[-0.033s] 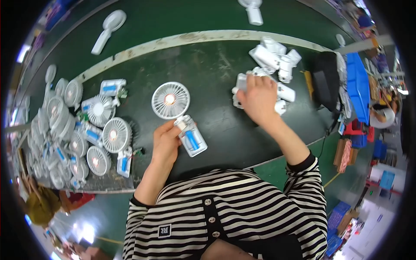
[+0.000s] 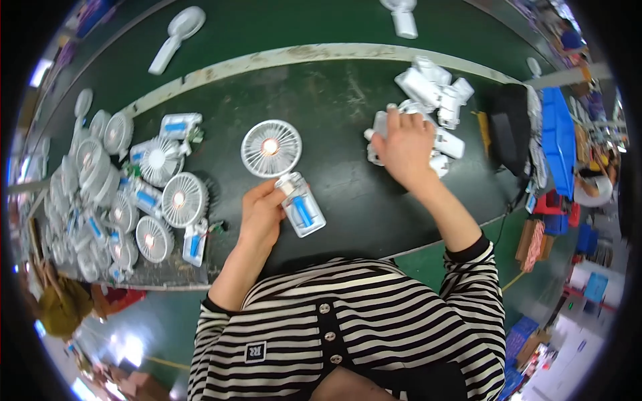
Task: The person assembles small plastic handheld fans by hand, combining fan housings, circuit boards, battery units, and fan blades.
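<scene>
My left hand [image 2: 262, 212] is closed round the neck of a white handheld fan [image 2: 304, 212]. Its handle lies open toward me, showing a blue battery cell inside. The round fan head [image 2: 271, 148] points away from me, with an orange-lit centre. Over at the right, my right hand [image 2: 406, 148] rests on a pile of white plastic handle covers [image 2: 449, 143]. Its fingers are apart, thumb to the left, reaching over the pieces. What lies under the palm is hidden.
Many white fans [image 2: 87, 194] crowd the left of the dark table, several with blue cells exposed. More white covers [image 2: 428, 83] lie behind my right hand. A black bag [image 2: 508, 130] and blue bin [image 2: 556, 137] stand at the right. Beyond the pale rail [image 2: 267, 63] lie finished-looking fans [image 2: 180, 33].
The view has shifted slightly, so the table's things sit a little further right. Both hands keep nearly the same places, the left on the fan and the right over the covers.
</scene>
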Demonstrator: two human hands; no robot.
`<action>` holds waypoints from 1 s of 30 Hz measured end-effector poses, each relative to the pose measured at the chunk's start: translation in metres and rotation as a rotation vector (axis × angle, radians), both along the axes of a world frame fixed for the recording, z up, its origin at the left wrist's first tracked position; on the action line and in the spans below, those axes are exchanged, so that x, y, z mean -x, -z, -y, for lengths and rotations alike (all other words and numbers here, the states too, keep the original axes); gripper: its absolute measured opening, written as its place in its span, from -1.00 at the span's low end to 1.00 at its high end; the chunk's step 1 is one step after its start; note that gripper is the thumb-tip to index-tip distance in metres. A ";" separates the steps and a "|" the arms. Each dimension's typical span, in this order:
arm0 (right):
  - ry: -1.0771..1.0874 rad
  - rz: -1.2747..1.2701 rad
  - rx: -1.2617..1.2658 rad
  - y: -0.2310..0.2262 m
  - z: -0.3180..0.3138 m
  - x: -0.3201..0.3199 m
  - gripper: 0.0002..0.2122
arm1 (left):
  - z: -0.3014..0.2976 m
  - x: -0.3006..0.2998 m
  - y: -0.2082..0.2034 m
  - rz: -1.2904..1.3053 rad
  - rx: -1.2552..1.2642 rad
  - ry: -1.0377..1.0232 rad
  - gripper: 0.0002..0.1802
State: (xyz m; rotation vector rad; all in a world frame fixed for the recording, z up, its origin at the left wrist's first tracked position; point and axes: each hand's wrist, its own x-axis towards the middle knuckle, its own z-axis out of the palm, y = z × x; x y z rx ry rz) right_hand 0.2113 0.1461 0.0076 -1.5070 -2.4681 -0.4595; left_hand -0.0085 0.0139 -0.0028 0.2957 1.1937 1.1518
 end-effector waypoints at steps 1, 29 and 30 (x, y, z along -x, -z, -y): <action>0.002 0.017 0.018 0.003 -0.005 0.004 -0.54 | 0.001 0.002 0.005 -0.006 0.019 -0.002 -0.66; -0.307 -0.378 0.389 0.004 0.070 0.029 -0.51 | 0.008 0.013 0.005 0.081 0.084 -0.025 -0.70; -0.309 -0.354 0.376 0.004 0.067 0.032 -0.51 | 0.007 0.012 0.005 0.100 0.080 -0.033 -0.70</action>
